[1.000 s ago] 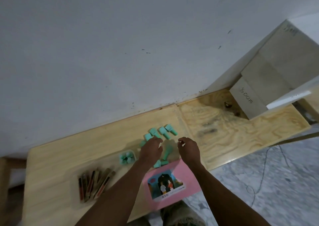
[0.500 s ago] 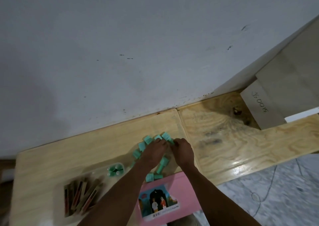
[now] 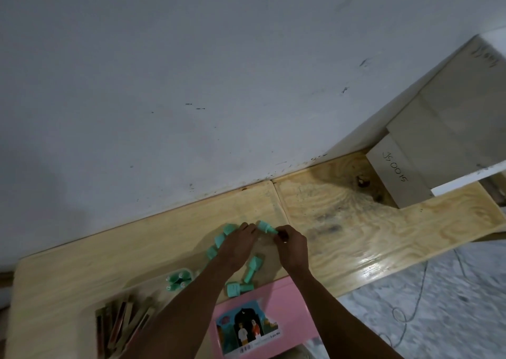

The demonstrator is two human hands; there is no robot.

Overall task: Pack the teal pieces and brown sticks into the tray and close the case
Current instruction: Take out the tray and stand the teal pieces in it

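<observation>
Working surface: pale plywood table (image 3: 369, 235), across lower frame.
Wall (image 3: 191, 71): scuffed white, upper frame.
Floor (image 3: 438, 304): grey, lower right.
Right hand (image 3: 293, 246): pinches a teal piece (image 3: 266, 226), centre.
Left hand (image 3: 237, 246): fingers over loose teal pieces (image 3: 253, 266); grip unclear.
Tray (image 3: 152, 290): lower left, holds sticks (image 3: 120, 323).
Case (image 3: 290, 304): pink, bottom centre.

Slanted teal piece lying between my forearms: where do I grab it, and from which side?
Grip the teal piece by its narrow stem, the lower end nearest you, pinching across it from above. It lies flat on the table, and the stem's sides look clear.
</observation>
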